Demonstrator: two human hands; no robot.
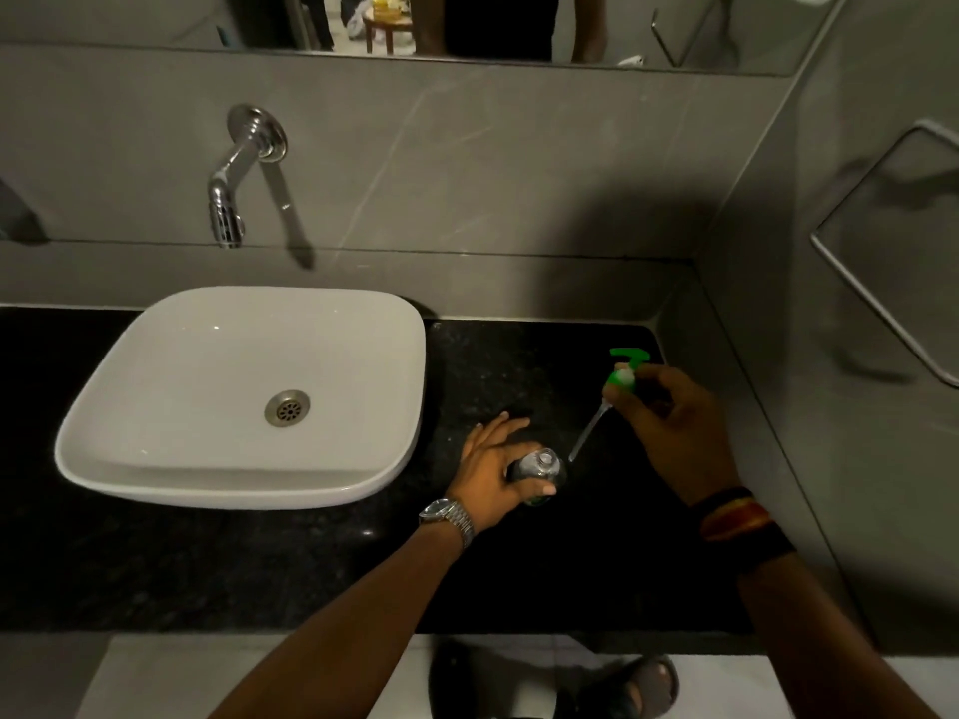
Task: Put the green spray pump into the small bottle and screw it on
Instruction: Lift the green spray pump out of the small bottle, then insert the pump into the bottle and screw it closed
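Observation:
A small clear bottle (539, 472) stands upright on the black counter (311, 563), its round neck uncovered. My left hand (493, 474) wraps around its left side and holds it steady. My right hand (669, 428) grips the green spray pump (625, 373) by its collar, up and to the right of the bottle. The pump is tilted, and its clear dip tube (589, 430) slants down to the left. The tube's tip hangs just right of the bottle's neck, outside it.
A white basin (155, 381) sits on the counter to the left, with a chrome wall tap (228, 194) above it. Grey tiled walls close the back and right side; a metal towel rail (872, 298) is on the right wall.

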